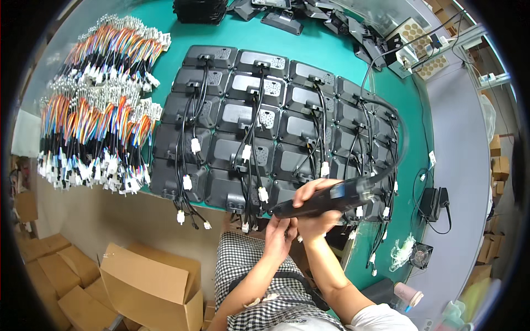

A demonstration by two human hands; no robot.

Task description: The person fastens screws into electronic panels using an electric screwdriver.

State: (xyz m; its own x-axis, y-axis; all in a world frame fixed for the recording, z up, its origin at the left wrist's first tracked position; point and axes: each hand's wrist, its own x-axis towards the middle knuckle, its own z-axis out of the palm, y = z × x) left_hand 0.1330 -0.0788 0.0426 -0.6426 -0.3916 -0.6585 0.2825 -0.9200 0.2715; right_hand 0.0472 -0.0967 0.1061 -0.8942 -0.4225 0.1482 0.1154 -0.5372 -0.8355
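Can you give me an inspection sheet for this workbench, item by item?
Surface: green table, mostly covered.
Job's things: black electric screwdriver in right hand; rows of dark grey housings, backs up, on the table.
Clutter: bundles of multicoloured wire harnesses on the left; more black parts at the far edge.
Grips: right hand shut on the screwdriver; left hand at its tip, grip unclear.
Cables: black leads with white plugs across the housings; screwdriver hose arcs back over them.
Surroundings: open cardboard boxes on the floor, small fan at right.
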